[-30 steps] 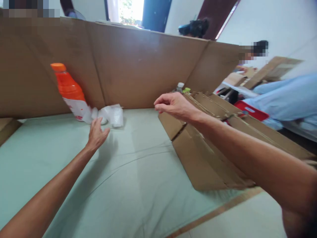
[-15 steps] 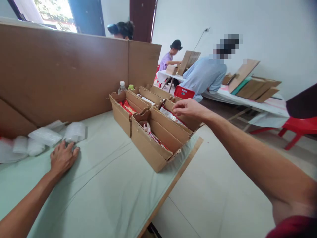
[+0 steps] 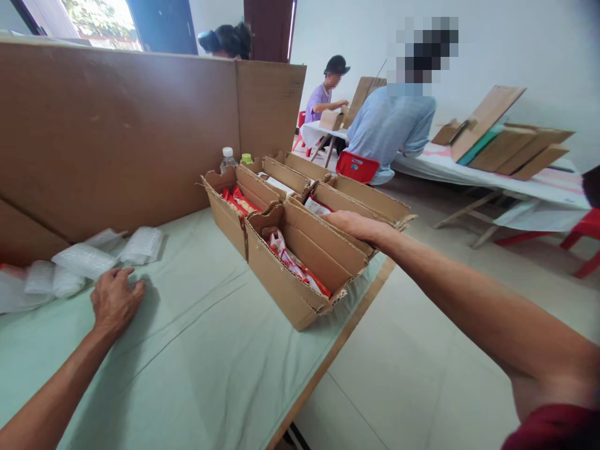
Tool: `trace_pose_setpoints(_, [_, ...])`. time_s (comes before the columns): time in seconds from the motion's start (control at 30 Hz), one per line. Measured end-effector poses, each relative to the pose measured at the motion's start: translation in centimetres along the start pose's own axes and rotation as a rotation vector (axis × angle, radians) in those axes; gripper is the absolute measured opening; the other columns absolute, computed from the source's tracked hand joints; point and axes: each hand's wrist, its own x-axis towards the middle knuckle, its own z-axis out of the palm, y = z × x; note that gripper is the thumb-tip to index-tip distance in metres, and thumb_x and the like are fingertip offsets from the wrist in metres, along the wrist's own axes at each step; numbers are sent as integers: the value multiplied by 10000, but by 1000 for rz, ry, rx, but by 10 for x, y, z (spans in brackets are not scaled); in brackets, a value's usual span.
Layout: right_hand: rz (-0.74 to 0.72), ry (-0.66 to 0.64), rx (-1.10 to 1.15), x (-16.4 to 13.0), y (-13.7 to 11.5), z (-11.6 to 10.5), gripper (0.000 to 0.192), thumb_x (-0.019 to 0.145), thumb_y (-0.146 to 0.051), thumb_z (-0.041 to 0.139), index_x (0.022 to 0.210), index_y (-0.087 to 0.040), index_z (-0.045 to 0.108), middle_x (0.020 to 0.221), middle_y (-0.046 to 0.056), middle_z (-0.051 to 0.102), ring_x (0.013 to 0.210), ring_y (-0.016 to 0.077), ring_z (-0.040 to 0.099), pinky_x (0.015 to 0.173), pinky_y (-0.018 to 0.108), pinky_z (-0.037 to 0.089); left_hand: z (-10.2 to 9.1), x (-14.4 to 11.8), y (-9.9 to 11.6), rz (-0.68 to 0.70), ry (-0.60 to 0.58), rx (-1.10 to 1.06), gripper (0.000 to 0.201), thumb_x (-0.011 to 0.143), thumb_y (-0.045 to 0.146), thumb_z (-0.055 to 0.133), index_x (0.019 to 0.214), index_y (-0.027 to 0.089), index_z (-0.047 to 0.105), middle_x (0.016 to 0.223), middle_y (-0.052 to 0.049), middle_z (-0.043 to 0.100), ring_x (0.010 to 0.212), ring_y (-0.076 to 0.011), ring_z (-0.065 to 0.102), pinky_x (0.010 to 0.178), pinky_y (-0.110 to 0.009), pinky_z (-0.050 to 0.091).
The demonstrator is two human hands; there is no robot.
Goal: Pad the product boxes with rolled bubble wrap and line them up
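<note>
My right hand [image 3: 350, 224] reaches down into a cardboard box [image 3: 360, 210] in the second column, beside a white-and-red packet [image 3: 316, 205]. The box wall hides its fingertips, so I cannot see whether they hold anything. In front of it stands the nearest cardboard box [image 3: 281, 284], with red-and-white packets [image 3: 295, 259] inside. Red packets [image 3: 238, 201] lie in the box to its left. On the green cloth, my left hand [image 3: 115, 300] rests with its fingers apart, holding nothing, close to several rolls of bubble wrap [image 3: 87, 258].
A tall cardboard panel [image 3: 140, 137] borders the table's far side. A clear bottle [image 3: 228, 160] and a green-capped one [image 3: 246, 159] stand behind the boxes. The table edge [image 3: 337, 350] runs along the right. Other people sit at a farther table [image 3: 492, 175].
My right hand has lowered from above the boxes into one of them. My left hand has stayed nearly in place on the cloth. The view has shifted slightly.
</note>
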Motion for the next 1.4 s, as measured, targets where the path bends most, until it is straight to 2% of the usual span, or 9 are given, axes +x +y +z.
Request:
trace_pose_setpoints(0.1, [101, 97, -17, -10, 4, -22, 174, 820, -224, 647, 971, -196, 730, 961, 99, 764, 870, 257, 700, 710, 303, 480, -10, -10, 19, 88, 64, -100, 361, 829, 381, 498, 1104, 215, 663, 1246, -136, 638, 1245, -345, 551, 1083, -511, 421])
trace_pose_setpoints(0.2, [136, 488, 166, -37, -2, -57, 164, 779, -177, 666, 936, -171, 712, 877, 88, 725, 777, 223, 655, 688, 314, 469, -35, -22, 57, 242, 82, -375, 378, 818, 409, 534, 1093, 196, 680, 1266, -155, 640, 1252, -339, 562, 1009, -474, 487])
trace_pose_setpoints(0.33, [-101, 849, 512, -73, -58, -77, 188, 848, -272, 668, 1025, -215, 692, 874, 53, 688, 754, 191, 610, 672, 316, 477, -74, -54, 132, 222, -128, -887, 428, 740, 437, 714, 1107, 219, 699, 1234, -107, 673, 1185, -324, 605, 958, -453, 507])
trace_pose_setpoints(0.5, [-618, 409, 622, -82, -155, -46, 190, 890, -368, 658, 1013, -231, 704, 860, 17, 717, 752, 172, 630, 671, 291, 490, -88, -95, 192, -35, -523, -1766, 581, 704, 484, 795, 1182, 190, 644, 1167, -114, 700, 1104, -296, 648, 925, -420, 508])
trace_pose_setpoints(0.6, [-691, 350, 585, -54, -161, -46, 238, 910, -410, 633, 959, -197, 729, 882, 36, 746, 783, 177, 651, 716, 293, 488, -76, -99, 175, -192, -473, -1720, 485, 664, 459, 818, 1004, 144, 677, 979, -99, 728, 920, -252, 667, 815, -357, 508])
trace_pose_setpoints(0.73, [-232, 643, 363, 31, -114, -72, 202, 915, -218, 603, 1002, -128, 761, 918, 104, 762, 797, 178, 644, 742, 292, 452, -45, -95, 106, -345, -230, -1362, 472, 610, 418, 807, 967, 139, 676, 870, -42, 712, 774, -185, 622, 733, -304, 482])
trace_pose_setpoints(0.9, [-4, 367, 69, 129, -66, -73, 247, 907, -123, 653, 1118, -66, 767, 1035, 163, 783, 847, 162, 687, 755, 281, 439, -14, -103, 40, -459, -102, -1250, 495, 611, 475, 762, 953, 139, 638, 802, -12, 670, 722, -177, 597, 694, -300, 472])
trace_pose_setpoints(1.23, [-119, -103, 310, 202, -37, -58, 372, 900, -248, 702, 534, -266, 766, 639, 134, 756, 474, 147, 640, 528, 328, 439, 6, -117, 23, -412, -76, -1233, 489, 707, 462, 730, 1073, 159, 615, 928, -37, 680, 846, -190, 625, 793, -309, 515])
trace_pose_setpoints(1.4, [-15, 45, 442, 190, -66, -60, 344, 891, -307, 710, 556, -289, 787, 664, 168, 754, 467, 164, 622, 526, 369, 456, 7, -117, 22, -352, -89, -1236, 520, 729, 418, 710, 1159, 148, 598, 953, -38, 671, 865, -187, 614, 825, -313, 511])
